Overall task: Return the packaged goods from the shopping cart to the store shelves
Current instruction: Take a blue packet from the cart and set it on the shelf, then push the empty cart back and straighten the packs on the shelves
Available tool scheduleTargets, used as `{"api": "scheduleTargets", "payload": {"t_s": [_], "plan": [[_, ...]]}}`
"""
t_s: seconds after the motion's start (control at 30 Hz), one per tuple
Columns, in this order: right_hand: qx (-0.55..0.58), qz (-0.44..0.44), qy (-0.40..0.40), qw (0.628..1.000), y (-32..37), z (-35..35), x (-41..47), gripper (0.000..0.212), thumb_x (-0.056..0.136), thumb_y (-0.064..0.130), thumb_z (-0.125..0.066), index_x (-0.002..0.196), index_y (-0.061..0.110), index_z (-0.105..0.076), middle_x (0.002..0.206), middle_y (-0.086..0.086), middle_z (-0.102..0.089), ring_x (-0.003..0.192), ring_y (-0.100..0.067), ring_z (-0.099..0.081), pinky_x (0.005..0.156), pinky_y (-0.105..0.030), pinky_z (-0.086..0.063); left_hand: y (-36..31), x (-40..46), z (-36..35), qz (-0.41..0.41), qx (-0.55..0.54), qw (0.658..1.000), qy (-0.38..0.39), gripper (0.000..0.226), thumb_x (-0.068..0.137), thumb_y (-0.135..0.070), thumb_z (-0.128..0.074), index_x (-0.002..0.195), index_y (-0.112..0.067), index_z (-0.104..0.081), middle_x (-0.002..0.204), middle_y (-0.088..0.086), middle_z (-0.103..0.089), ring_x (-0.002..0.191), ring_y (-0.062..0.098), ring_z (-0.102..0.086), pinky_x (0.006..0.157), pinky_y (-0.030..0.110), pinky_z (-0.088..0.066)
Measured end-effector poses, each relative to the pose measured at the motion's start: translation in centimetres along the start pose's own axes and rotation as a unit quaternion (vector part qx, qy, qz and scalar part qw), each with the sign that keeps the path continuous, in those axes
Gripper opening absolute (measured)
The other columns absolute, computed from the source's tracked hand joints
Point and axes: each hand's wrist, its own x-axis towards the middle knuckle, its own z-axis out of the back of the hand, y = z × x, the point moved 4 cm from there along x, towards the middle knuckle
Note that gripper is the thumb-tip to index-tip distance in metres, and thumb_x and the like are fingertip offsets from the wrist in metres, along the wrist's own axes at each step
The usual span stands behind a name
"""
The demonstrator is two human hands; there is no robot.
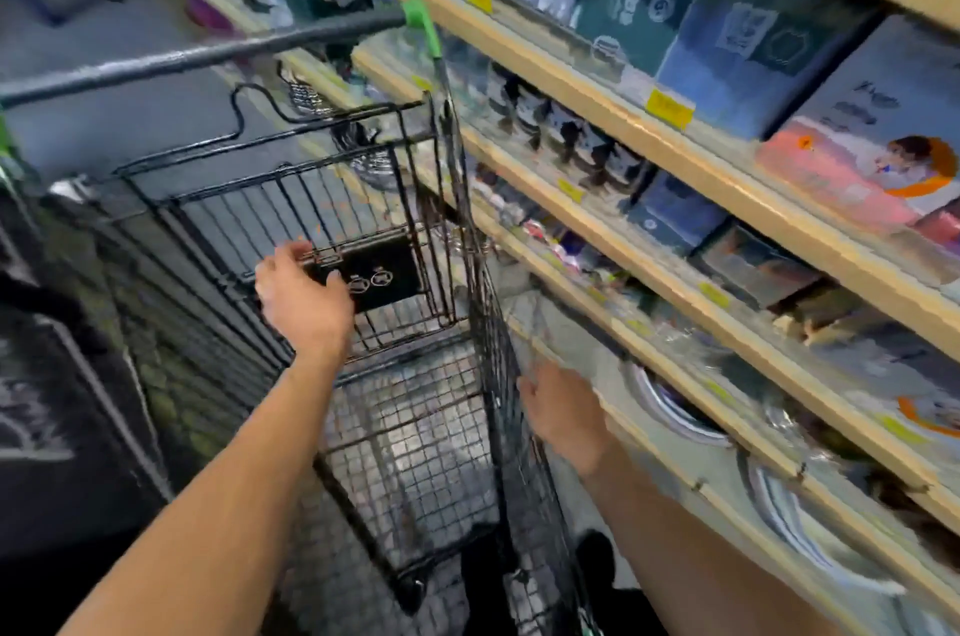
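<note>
Both forearms were bare to the lower frame edge, with no sleeve, watch, ring or glove visible. The left hand and the right hand were ungloved; motion blur hid the nails. A dark shoe showed below, beside dark trousers.

- One view only, from a camera worn on the person's head.
- It faces forward and steeply down, over both forearms.
- The shopping cart fills the centre at close range; its handle bar crosses the upper left.
- The store shelves run diagonally along the right side, near the lens.
- Wide-angle optics bend the edges; the frame is motion-blurred.
</note>
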Motion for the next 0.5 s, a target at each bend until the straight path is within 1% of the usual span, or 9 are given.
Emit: {"api": "scheduleTargets", "payload": {"t_s": [0.07, 0.13, 0.17, 0.23, 0.27, 0.33, 0.43, 0.47, 0.5], "plan": [[-0.038, -0.026, 0.033, 0.998, 0.0, -3.4, -0.3, 0.028, 0.099, 0.029, -0.047, 0.11, 0.007, -0.061, 0.088, -0.009, -0.065, 0.096, -0.034, -0.067, 0.077, -0.034, -0.052, 6.0, 0.9, 3.7, 0.074, 0.066, 0.994, -0.046, 0.047, 0.081, -0.015, -0.067, 0.125, -0.012, -0.052, 0.133, 0.017, -0.047, 0.124, 0.036, -0.045, 0.101, 0.045, -0.039], [-0.018, -0.049, -0.015, 0.999, 0.1, -4.3, -0.1, 0.019, 0.095, 0.024, -0.048, 0.102, 0.011, -0.06, 0.091, -0.008, -0.066, 0.093, -0.032, -0.068, 0.078, -0.037, -0.057, 11.4, 0.8, 6.4, 0.132, 0.116, 0.983, -0.061, 0.052, 0.082, -0.015, -0.067, 0.131, -0.012, -0.047, 0.137, 0.016, -0.045, 0.126, 0.037, -0.045, 0.101, 0.048, -0.039], [-0.002, -0.043, -0.028, 0.999, 0.6, -4.9, 0.1, 0.019, 0.096, 0.023, -0.046, 0.103, 0.01, -0.059, 0.091, -0.006, -0.065, 0.09, -0.028, -0.068, 0.073, -0.033, -0.058, 14.4, -0.1, 7.9, 0.159, 0.137, 0.976, -0.062, 0.053, 0.084, -0.016, -0.066, 0.133, -0.012, -0.045, 0.138, 0.015, -0.045, 0.125, 0.037, -0.046, 0.1, 0.049, -0.04], [0.062, -0.053, -0.038, 0.996, 1.4, -4.6, 0.0, 0.027, 0.103, 0.019, -0.036, 0.114, 0.002, -0.053, 0.094, -0.009, -0.056, 0.082, -0.021, -0.062, 0.056, -0.012, -0.049, 17.5, -1.7, 8.6, 0.156, 0.158, 0.974, -0.036, 0.051, 0.089, -0.013, -0.06, 0.137, -0.015, -0.042, 0.138, 0.015, -0.045, 0.119, 0.038, -0.051, 0.094, 0.049, -0.044], [0.078, -0.059, -0.034, 0.995, 1.6, -4.6, 0.0, 0.031, 0.106, 0.02, -0.029, 0.117, -0.001, -0.049, 0.095, -0.013, -0.052, 0.082, -0.024, -0.061, 0.057, -0.012, -0.045, 18.4, -2.9, 8.6, 0.152, 0.15, 0.977, -0.026, 0.05, 0.09, -0.008, -0.055, 0.137, -0.016, -0.041, 0.137, 0.015, -0.046, 0.113, 0.038, -0.054, 0.09, 0.048, -0.046], [0.068, -0.047, -0.028, 0.996, 1.9, -4.4, 0.5, 0.034, 0.107, 0.021, -0.026, 0.121, -0.002, -0.046, 0.091, -0.014, -0.053, 0.087, -0.035, -0.062, 0.066, -0.027, -0.042, 19.1, -4.7, 8.3, 0.148, 0.128, 0.98, -0.035, 0.049, 0.089, 0.002, -0.049, 0.134, -0.016, -0.044, 0.131, 0.012, -0.05, 0.104, 0.036, -0.058, 0.085, 0.046, -0.047], [0.086, -0.061, -0.003, 0.994, 2.7, -4.1, 2.8, 0.039, 0.106, 0.033, -0.027, 0.102, 0.007, -0.057, 0.073, -0.005, -0.055, 0.065, -0.023, -0.057, 0.055, -0.03, -0.042, 20.2, -5.7, 8.9, 0.204, 0.102, 0.97, -0.079, 0.053, 0.082, 0.009, -0.037, 0.123, -0.024, -0.045, 0.11, 0.006, -0.061, 0.095, 0.029, -0.06, 0.086, 0.045, -0.049], [0.088, -0.065, 0.003, 0.994, 3.1, -3.6, 3.7, 0.041, 0.106, 0.03, -0.024, 0.101, 0.006, -0.057, 0.076, -0.007, -0.059, 0.068, -0.024, -0.059, 0.059, -0.033, -0.047, 20.8, -5.7, 9.0, 0.228, 0.096, 0.965, -0.085, 0.052, 0.082, 0.009, -0.033, 0.121, -0.024, -0.042, 0.106, 0.007, -0.063, 0.093, 0.03, -0.059, 0.085, 0.044, -0.049], [0.054, -0.037, 0.01, 0.998, 3.8, -3.5, 4.5, 0.037, 0.105, 0.02, -0.024, 0.114, 0.001, -0.055, 0.086, -0.011, -0.064, 0.078, -0.027, -0.063, 0.068, -0.036, -0.052, 21.4, -5.3, 9.6, 0.245, 0.097, 0.961, -0.08, 0.049, 0.084, 0.008, -0.033, 0.121, -0.023, -0.039, 0.108, 0.01, -0.064, 0.095, 0.031, -0.059, 0.086, 0.044, -0.048]]}}
